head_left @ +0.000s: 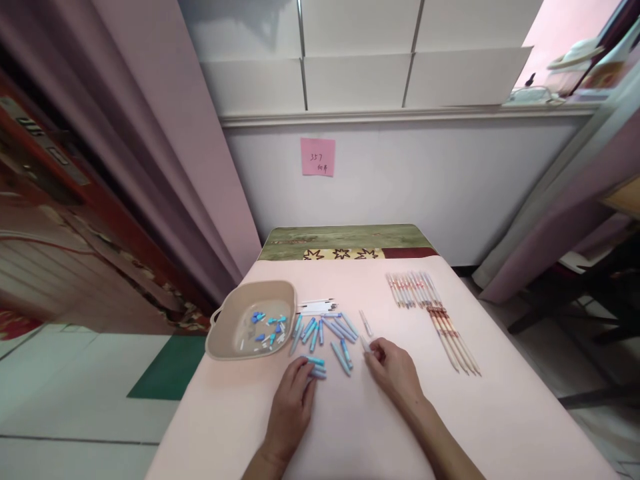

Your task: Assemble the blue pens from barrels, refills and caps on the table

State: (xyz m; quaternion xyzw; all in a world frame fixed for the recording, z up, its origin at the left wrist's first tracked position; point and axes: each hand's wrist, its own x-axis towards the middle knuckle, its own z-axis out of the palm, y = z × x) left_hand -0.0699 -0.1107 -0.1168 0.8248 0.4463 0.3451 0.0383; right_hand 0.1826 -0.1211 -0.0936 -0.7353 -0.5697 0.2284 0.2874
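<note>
My left hand (291, 400) is closed around a few blue pen barrels (317, 371), whose ends stick out past the fingertips just above the table. My right hand (393, 365) pinches a slim whitish pen piece (366, 345); the fingers hide part of it. Just beyond that hand lies a thin clear-and-white pen part (367, 323). Between the hands, loose light-blue and blue pen barrels (341, 358) lie scattered on the pink-white tabletop (350, 433). Behind them is a small pile of white refills with dark tips (319, 307).
On the left stands a beige basin (235, 310) with small blue, teal and white pieces inside. At the right, a row of assembled pens (413, 290) lies beside several longer pale pens (453, 340). A pink note (318, 157) is stuck to the wall behind the table.
</note>
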